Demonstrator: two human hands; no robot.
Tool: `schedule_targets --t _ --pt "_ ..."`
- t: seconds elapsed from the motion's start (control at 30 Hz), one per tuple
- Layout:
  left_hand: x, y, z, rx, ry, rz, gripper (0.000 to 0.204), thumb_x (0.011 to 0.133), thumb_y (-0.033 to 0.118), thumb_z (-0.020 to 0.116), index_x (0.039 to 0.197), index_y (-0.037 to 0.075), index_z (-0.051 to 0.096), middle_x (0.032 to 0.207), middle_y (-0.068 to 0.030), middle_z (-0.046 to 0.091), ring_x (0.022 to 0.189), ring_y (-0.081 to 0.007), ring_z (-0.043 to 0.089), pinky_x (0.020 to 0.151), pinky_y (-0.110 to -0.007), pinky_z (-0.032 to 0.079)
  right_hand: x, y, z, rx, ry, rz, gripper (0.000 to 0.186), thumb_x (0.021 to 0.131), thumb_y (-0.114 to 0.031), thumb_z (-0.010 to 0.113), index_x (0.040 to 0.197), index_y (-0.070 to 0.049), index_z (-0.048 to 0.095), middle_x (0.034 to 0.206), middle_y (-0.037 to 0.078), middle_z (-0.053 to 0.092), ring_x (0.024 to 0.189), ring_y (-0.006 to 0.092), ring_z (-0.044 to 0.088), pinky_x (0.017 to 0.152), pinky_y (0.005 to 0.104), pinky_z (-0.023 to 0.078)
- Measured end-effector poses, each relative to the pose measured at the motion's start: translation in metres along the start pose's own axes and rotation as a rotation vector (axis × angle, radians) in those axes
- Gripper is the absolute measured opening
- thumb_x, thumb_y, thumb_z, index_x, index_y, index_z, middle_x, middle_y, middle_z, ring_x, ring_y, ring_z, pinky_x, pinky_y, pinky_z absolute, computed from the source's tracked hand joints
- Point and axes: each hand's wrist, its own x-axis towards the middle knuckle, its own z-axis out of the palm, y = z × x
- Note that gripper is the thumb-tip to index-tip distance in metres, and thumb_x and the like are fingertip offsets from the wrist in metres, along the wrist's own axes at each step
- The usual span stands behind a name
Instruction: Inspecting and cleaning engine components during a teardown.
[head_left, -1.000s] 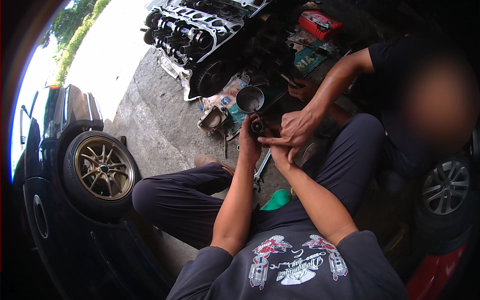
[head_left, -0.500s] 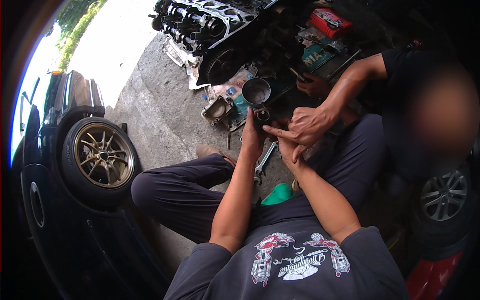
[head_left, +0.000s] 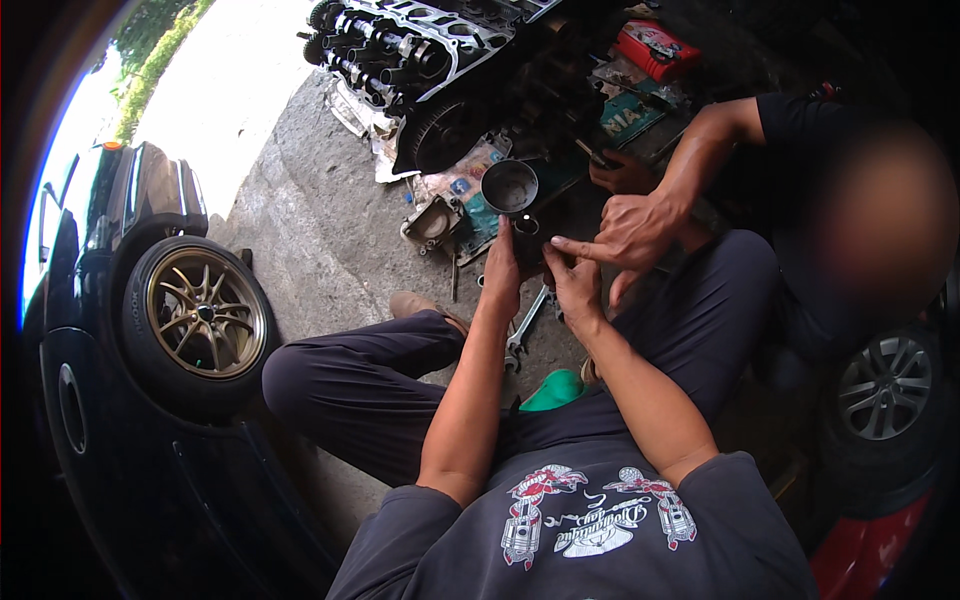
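Observation:
My left hand [head_left: 503,265] is closed against the near side of a dark part [head_left: 525,228] with a small ring-shaped end; its exact kind is lost in shadow. On the other side, my right hand [head_left: 577,287] has its thumb and fingers pinched together at the part's edge. What lies between those fingertips is too dark to make out. A co-worker's hand [head_left: 635,232] reaches in from the right, its index finger pointing just above my right fingertips. Directly beyond my left fingertips is a round grey metal bowl [head_left: 510,187].
An engine cylinder head [head_left: 400,50] with exposed camshafts lies at the far side. Wrenches [head_left: 523,330] and a green object [head_left: 553,390] are near my lap. A dark car with a bronze wheel [head_left: 207,310] stands left. A red case [head_left: 655,50] sits at far right.
The co-worker's pointing hand has drawn back slightly to the right and up, uncovering more of my right hand. My hands have moved slightly apart around the dark part.

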Motion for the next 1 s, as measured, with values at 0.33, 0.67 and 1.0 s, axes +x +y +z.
schedule_targets --t 0.33,0.67,1.0 --pt "-0.073 0.037 0.021 0.063 0.087 -0.053 0.058 0.102 0.059 0.034 0.096 0.006 0.059 0.076 -0.0075 0.063 0.057 -0.0172 0.062 0.040 -0.028 0.048 -0.020 -0.072 -0.010 -0.166 -0.207 0.038 0.021 0.092 -0.021 0.069 0.089 -0.001 0.061 0.072 0.004 0.065 0.065 0.0070 0.060 0.059 0.0250 0.047" --pt "-0.123 0.046 0.014 -0.120 0.030 -0.078 0.055 0.101 0.057 0.040 0.098 0.006 0.059 0.076 -0.0070 0.063 0.058 -0.0170 0.063 0.043 -0.029 0.047 -0.040 -0.109 -0.012 -0.140 -0.483 -0.162 0.023 0.089 -0.017 0.072 0.086 -0.004 0.053 0.073 0.003 0.056 0.063 0.0082 0.059 0.057 0.0240 0.046" --pt "-0.122 0.043 0.011 -0.084 0.042 -0.078 0.055 0.103 0.053 0.036 0.097 0.003 0.058 0.071 -0.0087 0.062 0.051 -0.0170 0.061 0.038 -0.027 0.047 -0.035 -0.104 -0.010 -0.269 -0.565 -0.226 0.027 0.086 -0.019 0.075 0.096 -0.003 0.056 0.087 0.006 0.058 0.081 0.0125 0.065 0.066 0.0281 0.051"
